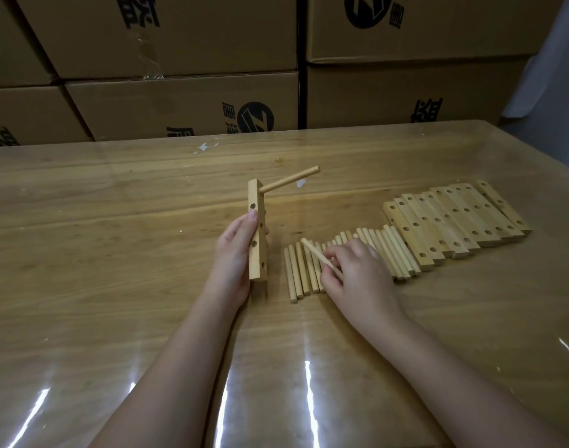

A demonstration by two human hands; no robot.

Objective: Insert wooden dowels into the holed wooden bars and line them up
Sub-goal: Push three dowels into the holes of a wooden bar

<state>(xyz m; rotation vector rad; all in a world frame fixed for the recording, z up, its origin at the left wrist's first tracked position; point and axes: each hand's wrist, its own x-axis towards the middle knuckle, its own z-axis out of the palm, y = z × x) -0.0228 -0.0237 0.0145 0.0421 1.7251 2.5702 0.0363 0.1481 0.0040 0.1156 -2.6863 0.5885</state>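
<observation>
My left hand grips a holed wooden bar upright above the table. One dowel sticks out of the bar's top hole, pointing right and away. My right hand pinches a loose dowel by its near end, lifted over a row of several dowels lying side by side on the table. Part of that row is hidden under my right hand. Right of the dowels lies a row of several holed bars, packed side by side.
The wooden table has a glossy clear cover that reflects light along its near edge. Stacked cardboard boxes stand right behind the table's far edge. A few white specks lie near the far edge.
</observation>
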